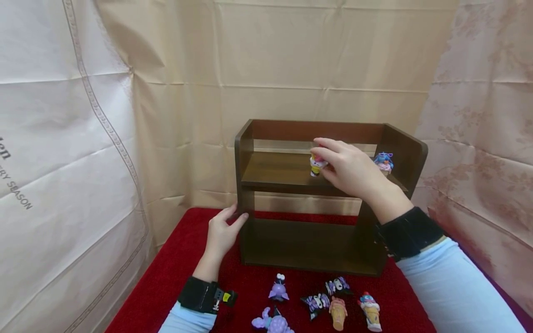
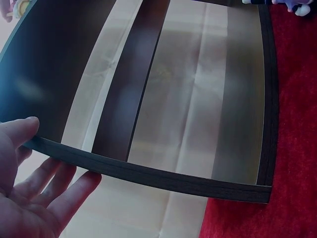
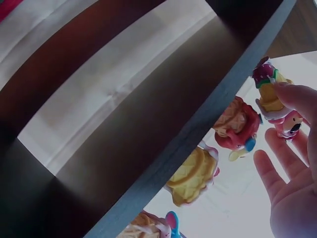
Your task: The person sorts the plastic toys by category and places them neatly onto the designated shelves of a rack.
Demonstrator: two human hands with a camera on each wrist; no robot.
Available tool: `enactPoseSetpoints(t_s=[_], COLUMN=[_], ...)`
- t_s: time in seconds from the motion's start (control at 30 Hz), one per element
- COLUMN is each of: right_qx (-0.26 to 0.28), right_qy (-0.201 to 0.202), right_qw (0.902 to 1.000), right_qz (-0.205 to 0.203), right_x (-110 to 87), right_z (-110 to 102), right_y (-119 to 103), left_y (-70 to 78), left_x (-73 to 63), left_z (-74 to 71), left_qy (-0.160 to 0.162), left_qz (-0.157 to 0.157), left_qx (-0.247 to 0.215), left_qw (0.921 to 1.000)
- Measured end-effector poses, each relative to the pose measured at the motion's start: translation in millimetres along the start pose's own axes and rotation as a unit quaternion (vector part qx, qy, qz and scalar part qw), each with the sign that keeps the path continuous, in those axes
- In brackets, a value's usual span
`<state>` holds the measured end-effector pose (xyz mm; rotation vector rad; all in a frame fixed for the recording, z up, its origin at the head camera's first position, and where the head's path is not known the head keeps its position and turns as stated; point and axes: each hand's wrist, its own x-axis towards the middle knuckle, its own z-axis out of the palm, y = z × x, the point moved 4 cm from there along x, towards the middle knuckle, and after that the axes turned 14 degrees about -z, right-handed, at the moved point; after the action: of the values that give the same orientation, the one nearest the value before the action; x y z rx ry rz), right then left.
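A person in pale blue sleeves works at a two-tier dark wooden shelf unit (image 1: 411,150) standing on a red cloth (image 1: 175,268), with pale fabric hangings (image 1: 283,51) behind and at both sides.

The right hand (image 1: 351,167) is raised over the near edge of the upper tier (image 1: 270,169), pinching a small ice-cream-cone figurine (image 1: 315,169) between thumb and fingers; the right-wrist view shows the lower fingers spread apart, away from it. The figurine is upright, near the middle of that tier; whether its base touches the board cannot be told.

The left hand (image 1: 220,232) steadies the unit at its left side panel (image 1: 245,159), thumb on the inner side and fingers on the outer.

Judging by how things lie, the shelving of figurines is partway along. A blue-topped figurine (image 1: 383,162) stands at the right end of the upper tier. The right-wrist view shows two more between it and the held one: a yellow waffle-patterned figurine (image 3: 192,178) and a red-topped figurine (image 3: 237,126).

At least six pieces are left on the cloth, near the viewer: a purple figurine with white eyes (image 1: 278,289), a lilac figurine (image 1: 278,324) cut off by the bottom edge, two black-and-purple figurines (image 1: 318,302), a tan cone figurine (image 1: 338,313) and, farthest right, a red-capped cone figurine (image 1: 370,313).
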<state>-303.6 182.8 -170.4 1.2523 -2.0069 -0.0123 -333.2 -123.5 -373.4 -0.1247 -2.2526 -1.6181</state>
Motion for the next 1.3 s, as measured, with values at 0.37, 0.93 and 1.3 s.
enactPoseSetpoints(t_s=[0.37,0.93,1.3], right_qx=[0.004,-0.015,-0.006], right_qy=[-0.041,-0.103,-0.100], right_qw=[0.9991,0.9940,0.9930], right_qz=[0.010,0.034,0.063], right_x=[8.5,18.3,20.3], right_z=[11.0,19.9,10.8], right_y=[0.2,3.0,6.8], left_y=[0.1,-0.6,-1.0], left_x=[0.2,1.5,1.9], left_z=[0.1,-0.4,0.2], left_qy=[0.000,0.000,-0.001], left_qz=[0.014,0.008,0.008], left_qx=[-0.007,-0.007,-0.005], left_qw=[0.9999,0.9999,1.0000])
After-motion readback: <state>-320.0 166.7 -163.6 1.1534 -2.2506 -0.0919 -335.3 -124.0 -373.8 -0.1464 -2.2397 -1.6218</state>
